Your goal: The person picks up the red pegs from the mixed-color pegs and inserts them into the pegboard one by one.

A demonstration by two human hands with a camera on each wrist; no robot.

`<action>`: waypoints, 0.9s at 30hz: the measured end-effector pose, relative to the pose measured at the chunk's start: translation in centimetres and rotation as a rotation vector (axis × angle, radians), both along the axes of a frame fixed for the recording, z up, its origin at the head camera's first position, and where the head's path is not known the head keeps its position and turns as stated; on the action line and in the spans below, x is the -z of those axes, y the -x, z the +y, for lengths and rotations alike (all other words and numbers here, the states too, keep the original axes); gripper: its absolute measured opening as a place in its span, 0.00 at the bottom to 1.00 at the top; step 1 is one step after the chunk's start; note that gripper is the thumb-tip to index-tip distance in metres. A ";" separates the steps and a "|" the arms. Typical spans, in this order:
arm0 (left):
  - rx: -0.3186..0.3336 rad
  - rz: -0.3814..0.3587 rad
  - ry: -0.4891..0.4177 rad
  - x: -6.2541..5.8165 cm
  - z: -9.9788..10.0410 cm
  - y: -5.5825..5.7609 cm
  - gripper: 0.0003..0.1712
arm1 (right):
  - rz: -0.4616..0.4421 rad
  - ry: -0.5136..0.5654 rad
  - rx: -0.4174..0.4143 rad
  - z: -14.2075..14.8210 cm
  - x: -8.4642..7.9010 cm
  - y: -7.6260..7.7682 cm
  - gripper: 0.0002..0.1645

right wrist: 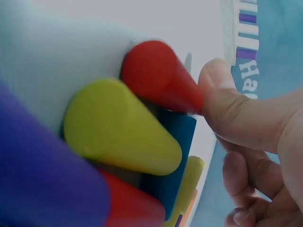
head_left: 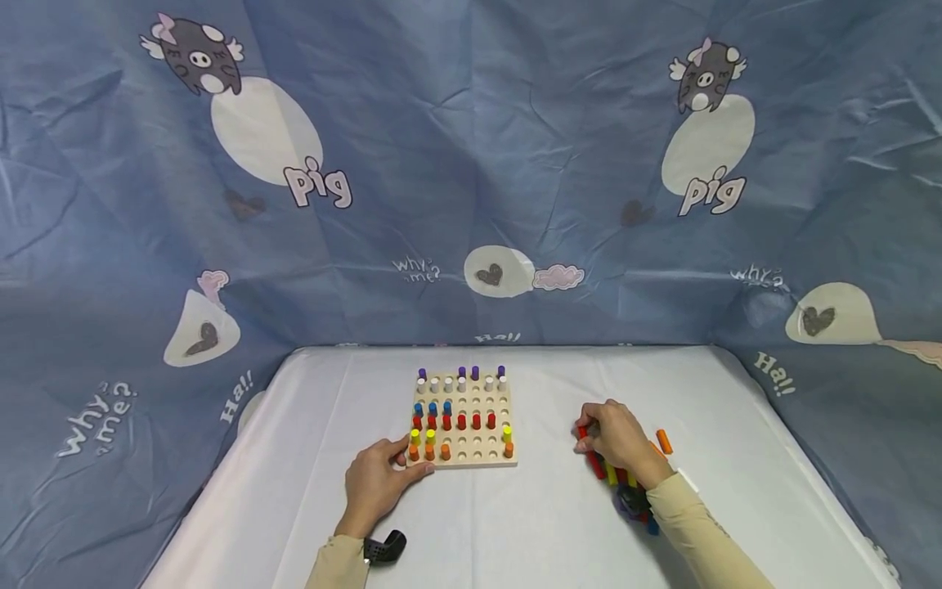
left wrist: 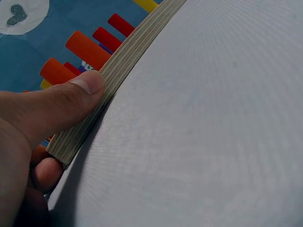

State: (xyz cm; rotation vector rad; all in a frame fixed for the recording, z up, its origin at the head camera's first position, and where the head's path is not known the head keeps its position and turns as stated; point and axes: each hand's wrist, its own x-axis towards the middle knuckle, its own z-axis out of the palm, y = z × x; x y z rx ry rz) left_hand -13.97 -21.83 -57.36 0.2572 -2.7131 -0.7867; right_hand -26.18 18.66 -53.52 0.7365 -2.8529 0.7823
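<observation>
A light wooden pegboard (head_left: 471, 460) with rows of coloured pegs lies left of centre on the table. At its near left corner, my left hand (head_left: 379, 483) grips the edge; in the left wrist view the thumb (left wrist: 87, 87) presses the layered side of the board (left wrist: 137, 45), beside orange pegs (left wrist: 87, 49). To the right, my right hand (head_left: 618, 433) pinches a red peg (head_left: 583, 431) above a pile of loose pegs. Under the thumb in the right wrist view lie another red peg (right wrist: 154, 71), a yellow peg (right wrist: 113, 125) and a purple peg (right wrist: 47, 175).
A loose orange peg (head_left: 665, 442) lies right of the right hand. Blue pegs (head_left: 652, 525) show at the pile's near end, partly hidden by the sleeve. White cloth (head_left: 530, 532) covers the table; a blue printed curtain (head_left: 471, 204) stands behind and at both sides.
</observation>
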 end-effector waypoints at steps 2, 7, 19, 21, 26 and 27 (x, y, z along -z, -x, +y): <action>0.001 0.006 0.007 0.0 -0.1 0.0 0.44 | 0.007 0.007 -0.001 -0.1 -0.1 0.1 0.19; 0.000 0.010 0.013 -0.2 -0.2 0.1 0.44 | 0.028 0.036 -0.021 0.0 -0.2 0.3 0.16; 0.006 0.005 -0.018 0.3 0.2 -0.4 0.43 | -0.036 0.101 -0.022 1.1 -1.4 -0.5 0.07; 0.005 0.016 -0.015 0.3 0.2 -0.4 0.43 | -0.042 0.142 -0.009 1.0 -1.8 -0.5 0.09; 0.006 0.027 -0.006 0.3 -0.1 -0.1 0.43 | -0.003 0.194 0.029 0.1 -2.3 -0.2 0.06; 0.004 0.025 -0.006 0.3 -0.1 0.0 0.43 | 0.011 0.198 0.042 -0.1 -2.3 -0.2 0.06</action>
